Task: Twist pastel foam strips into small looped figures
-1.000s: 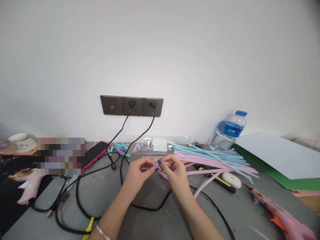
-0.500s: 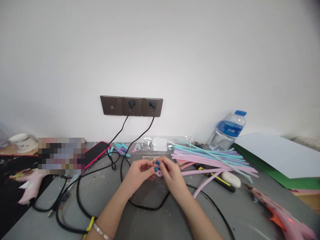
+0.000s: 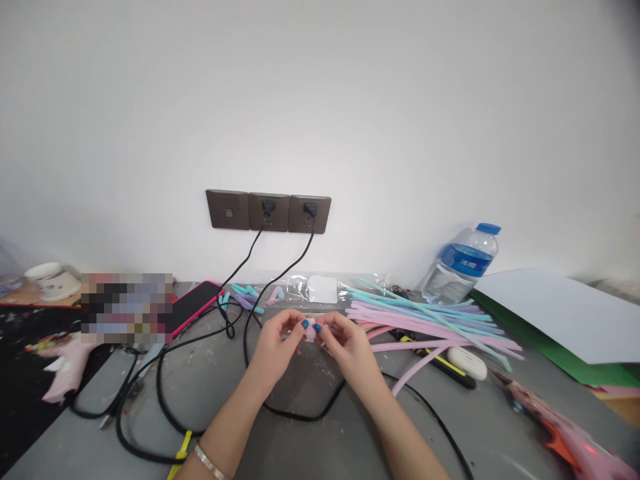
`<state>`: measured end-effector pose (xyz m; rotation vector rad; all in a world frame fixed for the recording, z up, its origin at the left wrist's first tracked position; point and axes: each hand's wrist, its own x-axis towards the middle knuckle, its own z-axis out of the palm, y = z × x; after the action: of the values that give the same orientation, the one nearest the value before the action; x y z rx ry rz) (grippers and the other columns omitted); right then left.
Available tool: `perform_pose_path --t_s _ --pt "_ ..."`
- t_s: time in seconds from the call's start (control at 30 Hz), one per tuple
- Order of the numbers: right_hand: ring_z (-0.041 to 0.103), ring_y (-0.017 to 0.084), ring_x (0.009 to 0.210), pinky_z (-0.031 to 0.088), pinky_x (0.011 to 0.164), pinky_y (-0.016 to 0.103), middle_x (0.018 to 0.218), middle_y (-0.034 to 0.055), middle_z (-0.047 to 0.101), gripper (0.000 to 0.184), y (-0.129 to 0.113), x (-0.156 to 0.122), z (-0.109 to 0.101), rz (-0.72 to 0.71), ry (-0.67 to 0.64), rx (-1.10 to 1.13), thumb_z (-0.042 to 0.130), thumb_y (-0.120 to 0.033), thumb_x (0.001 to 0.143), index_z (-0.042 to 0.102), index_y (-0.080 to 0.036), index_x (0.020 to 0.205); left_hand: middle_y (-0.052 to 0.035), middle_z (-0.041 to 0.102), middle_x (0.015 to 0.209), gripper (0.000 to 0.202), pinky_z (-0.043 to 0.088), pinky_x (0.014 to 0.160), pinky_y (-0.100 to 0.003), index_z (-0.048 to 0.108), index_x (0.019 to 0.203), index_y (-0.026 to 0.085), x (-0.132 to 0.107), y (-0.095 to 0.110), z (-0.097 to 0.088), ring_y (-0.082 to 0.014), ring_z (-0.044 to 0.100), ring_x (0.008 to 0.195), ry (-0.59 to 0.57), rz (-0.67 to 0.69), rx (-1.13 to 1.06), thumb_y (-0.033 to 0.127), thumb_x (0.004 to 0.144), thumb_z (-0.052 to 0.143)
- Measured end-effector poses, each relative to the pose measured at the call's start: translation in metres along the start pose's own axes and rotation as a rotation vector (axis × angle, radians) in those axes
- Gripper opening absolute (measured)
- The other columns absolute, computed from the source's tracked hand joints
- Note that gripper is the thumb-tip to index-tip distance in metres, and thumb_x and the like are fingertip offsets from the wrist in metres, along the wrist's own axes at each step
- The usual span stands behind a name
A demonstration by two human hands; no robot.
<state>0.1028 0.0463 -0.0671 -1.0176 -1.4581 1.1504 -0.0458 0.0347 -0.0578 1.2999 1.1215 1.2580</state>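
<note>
Left hand point(image 3: 276, 339) and right hand point(image 3: 349, 340) both pinch a pink bit point(image 3: 311, 332), probably mid-shaping; short pieces point(image 3: 245, 303) look already folded, loads of long stems point(image 3: 405, 320) left.

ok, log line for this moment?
left hand: pinching pink piece; right hand: pinching same piece; pastel strips: right; phone: left

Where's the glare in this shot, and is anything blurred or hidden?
Head view: glints on the clear plastic wrapper; the pink glue gun at lower right looks soft; the small pink piece shows little detail; a pixelated patch masks something at left.
</note>
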Motion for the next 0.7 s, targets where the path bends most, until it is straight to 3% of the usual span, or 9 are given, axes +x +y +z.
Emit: perform_pose_path --t_s 0.23,0.37,0.53,0.7 --pt "0.047 0.011 0.049 0.034 0.047 0.022 0.056 -0.0013 0.056 0.036 -0.004 0.001 0.002 0.102 -0.062 0.128 0.063 -0.054 0.076 0.060 -0.018 0.073 -0.0005 0.055 0.072 0.019 0.042 0.045 -0.018 0.058 0.082 0.017 0.000 -0.006 0.002 -0.0136 0.053 0.064 0.026 0.048 0.027 0.035 0.081 0.056" --pt "0.052 0.014 0.056 0.037 0.051 0.024 0.064 -0.0005 0.059 0.031 -0.004 0.001 -0.001 0.033 -0.013 0.055 0.064 -0.050 0.076 0.061 -0.019 0.081 -0.0002 0.056 0.069 0.017 0.042 0.046 -0.018 0.058 0.079 0.018 0.000 -0.001 -0.002 -0.0142 0.053 0.063 -0.050 0.036 0.134 0.034 0.081 0.055" --pt "0.049 0.014 0.061 0.036 0.054 0.024 0.067 0.0002 0.057 0.022 -0.008 0.001 -0.006 -0.010 -0.082 -0.067 0.064 -0.040 0.078 0.061 -0.019 0.074 -0.0019 0.062 0.072 0.011 0.043 0.052 -0.019 0.059 0.076 0.018 -0.001 0.005 -0.005 -0.0159 0.058 0.069 -0.051 0.119 0.320 0.027 0.081 0.054" --pt "0.041 0.011 0.054 0.032 0.051 0.022 0.059 -0.0032 0.048 0.026 -0.012 -0.002 -0.002 0.153 -0.086 0.248 0.067 -0.044 0.075 0.059 -0.019 0.071 -0.0021 0.061 0.077 0.010 0.044 0.055 -0.020 0.059 0.080 0.020 -0.007 0.005 0.004 -0.0157 0.058 0.071 0.045 0.233 0.332 0.024 0.083 0.051"
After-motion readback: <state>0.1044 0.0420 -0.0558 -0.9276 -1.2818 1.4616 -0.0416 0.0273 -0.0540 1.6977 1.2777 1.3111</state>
